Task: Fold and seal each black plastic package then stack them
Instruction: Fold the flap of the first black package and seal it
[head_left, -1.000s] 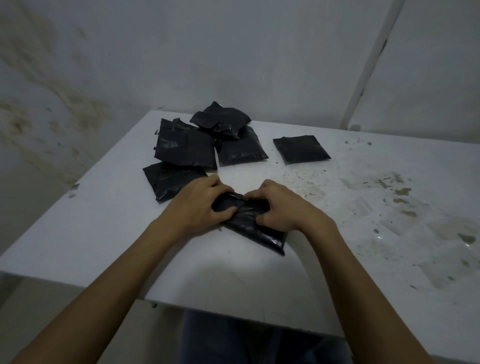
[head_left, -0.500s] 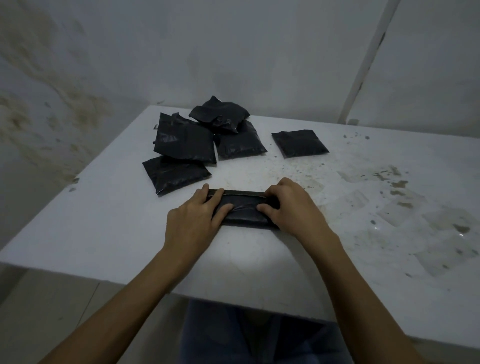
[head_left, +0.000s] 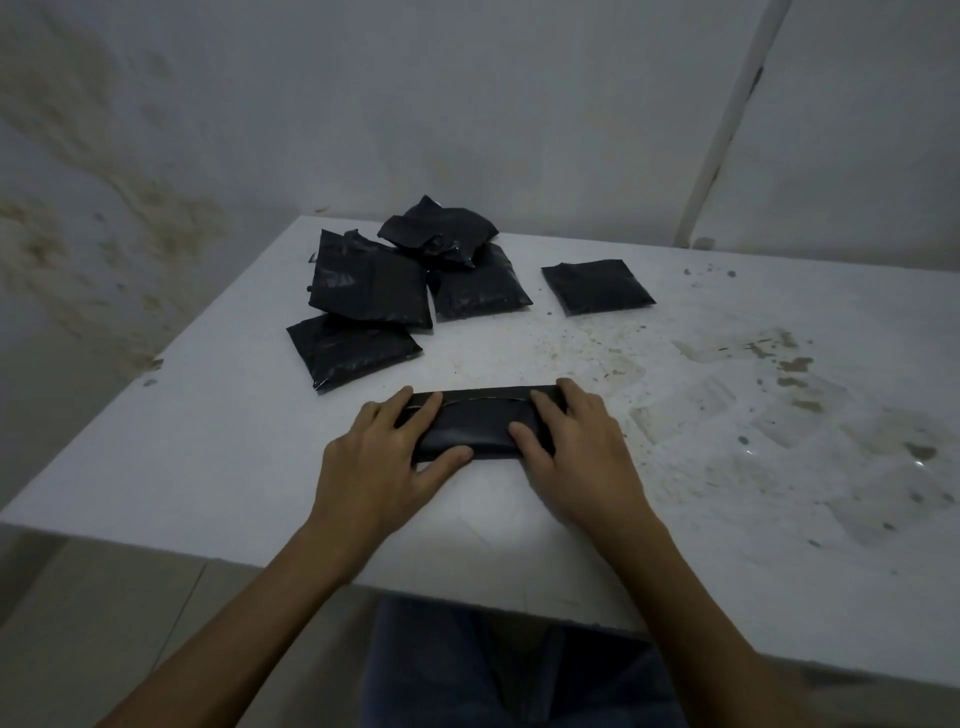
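A white tabletop (head_left: 727, 467), stained toward 3 o'clock, meets dim, blotchy walls (head_left: 156, 156); a white pipe (head_left: 737, 104) rises at 1 o'clock.

folded black package (head_left: 480, 423) flat, near table edge | pile of black packages (head_left: 395, 291) behind-left | lone package (head_left: 597, 287) behind-right

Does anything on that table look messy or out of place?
Yes. The far package atop the pile is crumpled and lies askew on the others. The white table carries brownish stains and specks on its right side. The package under both hands looks neatly folded.
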